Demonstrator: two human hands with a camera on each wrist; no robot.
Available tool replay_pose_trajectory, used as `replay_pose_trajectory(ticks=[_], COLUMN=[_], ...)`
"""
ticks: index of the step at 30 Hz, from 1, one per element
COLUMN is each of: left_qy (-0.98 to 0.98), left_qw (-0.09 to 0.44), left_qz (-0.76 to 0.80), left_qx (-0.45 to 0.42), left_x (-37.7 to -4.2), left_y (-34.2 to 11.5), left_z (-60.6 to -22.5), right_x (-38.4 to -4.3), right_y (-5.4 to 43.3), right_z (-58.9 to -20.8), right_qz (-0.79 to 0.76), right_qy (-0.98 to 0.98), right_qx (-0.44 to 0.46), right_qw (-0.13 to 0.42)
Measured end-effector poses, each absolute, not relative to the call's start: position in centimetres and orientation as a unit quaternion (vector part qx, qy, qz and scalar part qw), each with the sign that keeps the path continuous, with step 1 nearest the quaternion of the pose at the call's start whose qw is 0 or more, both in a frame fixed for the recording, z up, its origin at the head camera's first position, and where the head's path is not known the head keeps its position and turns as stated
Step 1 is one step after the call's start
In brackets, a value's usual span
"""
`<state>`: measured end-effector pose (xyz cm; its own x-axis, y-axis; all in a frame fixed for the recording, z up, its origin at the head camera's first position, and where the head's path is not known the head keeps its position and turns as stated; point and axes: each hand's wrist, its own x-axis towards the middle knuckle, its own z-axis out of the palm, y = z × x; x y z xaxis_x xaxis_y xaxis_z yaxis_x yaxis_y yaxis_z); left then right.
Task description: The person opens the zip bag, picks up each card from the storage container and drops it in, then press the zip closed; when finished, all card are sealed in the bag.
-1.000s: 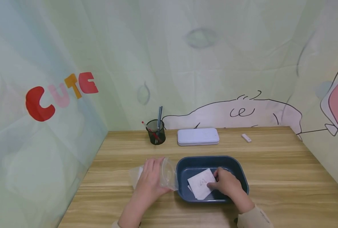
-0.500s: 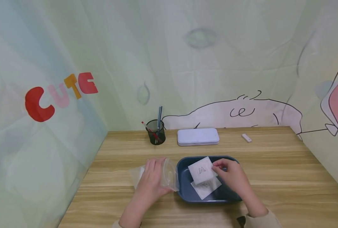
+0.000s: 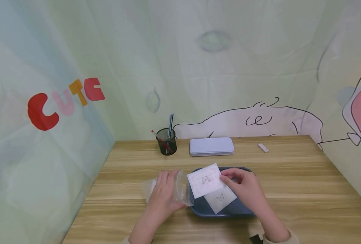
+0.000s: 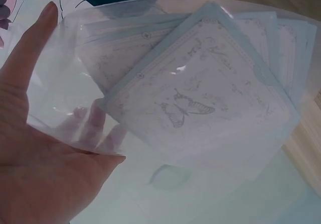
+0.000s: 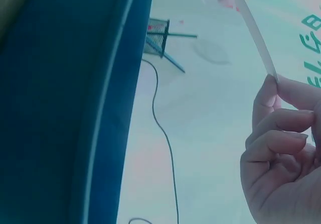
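Observation:
My left hand [image 3: 163, 195] grips a clear plastic bag [image 3: 182, 189] whose mouth gapes toward the right. Inside the bag, the left wrist view shows several square cards [image 4: 185, 98] with butterfly prints. Between thumb and forefinger my right hand [image 3: 244, 189] pinches a white butterfly card [image 3: 206, 181] by its right edge; its left side is right at the bag's mouth. Seen edge-on in the right wrist view, this card [image 5: 255, 38] is thin and flat. Under it, a second butterfly card [image 3: 220, 200] lies in the dark blue tray [image 3: 226, 213].
At the back of the wooden table [image 3: 290, 176] stands a black mesh pen cup [image 3: 167, 145] with pens. Beside it lie a white pencil case [image 3: 211, 146] and, farther right, a small white eraser [image 3: 263, 147]. A printed curtain [image 3: 180, 67] hangs behind.
My right hand has lifted one card off the other in the tray and carried it left to the bag's mouth. My left hand has shifted slightly right with the bag.

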<state>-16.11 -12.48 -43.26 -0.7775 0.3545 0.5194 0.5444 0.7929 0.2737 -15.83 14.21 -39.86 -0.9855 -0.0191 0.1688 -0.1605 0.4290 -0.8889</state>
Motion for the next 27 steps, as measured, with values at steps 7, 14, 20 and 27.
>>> replay_pose_trajectory(ticks=[7, 14, 20, 27], left_qy=[-0.92, -0.923, -0.925, -0.929], left_qw=[0.231, 0.227, 0.223, 0.213], left_qz=[-0.204, -0.196, -0.195, -0.194], left_qx=[-0.242, -0.24, -0.239, -0.234], left_x=[-16.1, -16.1, -16.1, -16.1], left_y=[-12.4, -12.2, -12.2, -12.1], left_z=[-43.3, -43.1, -43.1, -43.0], right_x=[-15.8, -16.1, -16.4, -16.5], right_y=[12.5, 11.0, 10.2, 9.2], right_z=[-40.3, -40.6, -41.0, -41.7], right_qz=[0.527, 0.527, 0.543, 0.548], right_qy=[-0.844, -0.842, -0.831, -0.828], right_qx=[0.072, 0.087, 0.086, 0.089], right_qw=[0.075, 0.08, 0.082, 0.076])
